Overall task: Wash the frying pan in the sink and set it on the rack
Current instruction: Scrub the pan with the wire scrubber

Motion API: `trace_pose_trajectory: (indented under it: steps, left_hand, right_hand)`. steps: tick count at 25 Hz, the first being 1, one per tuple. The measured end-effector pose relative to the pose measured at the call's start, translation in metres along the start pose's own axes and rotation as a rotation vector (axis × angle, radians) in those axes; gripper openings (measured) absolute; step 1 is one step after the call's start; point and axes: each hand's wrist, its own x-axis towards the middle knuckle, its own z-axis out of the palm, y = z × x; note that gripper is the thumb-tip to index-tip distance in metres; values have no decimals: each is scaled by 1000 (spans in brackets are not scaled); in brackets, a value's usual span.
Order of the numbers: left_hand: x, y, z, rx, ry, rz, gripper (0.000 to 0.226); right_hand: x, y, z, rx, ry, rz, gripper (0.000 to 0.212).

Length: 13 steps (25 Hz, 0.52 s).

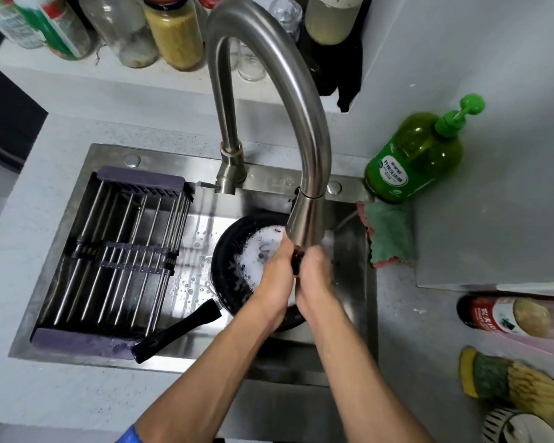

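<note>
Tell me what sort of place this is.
Most likely a home kitchen: a steel sink with a tall faucet, a sudsy frying pan in it, a green dish soap bottle beside it, and condiment jars behind.

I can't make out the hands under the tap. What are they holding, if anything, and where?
Both the left hand and right hand close round a small dark object held between them; what it is cannot be told. Neither grips the black frying pan.

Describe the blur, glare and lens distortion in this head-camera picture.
Head view: both hands, left and right, smear with motion blur beneath the faucet; wide-angle bending bows the faucet and tilts the jars at the top; glare whitens the wet sink wall behind the frying pan; the rack stays sharp.
</note>
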Motion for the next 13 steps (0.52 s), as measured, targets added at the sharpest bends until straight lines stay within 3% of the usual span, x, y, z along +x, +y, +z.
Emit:
trace_pose_trajectory:
  steps: [2,4,8,11,12,13]
  left_hand:
    - [-6,2,2,42,-31,1,53]
    - [-3,3,2,20,-14,-23,61]
    - [5,0,3,23,-1,15,30]
    - [10,2,9,-80,22,-25,34]
    - [8,1,12,-43,11,-60,34]
    - [6,1,16,156,56,-10,34]
  right_hand:
    - [10,8,-4,118,-15,-15,24]
    - [8,8,-2,41,-67,-30,26]
    - [17,13,-7,126,39,-63,24]
    - [13,11,-11,-3,-9,-84,18]
    - [13,14,-13,-28,-13,-98,20]
    - [15,17,-12,-57,-12,-125,24]
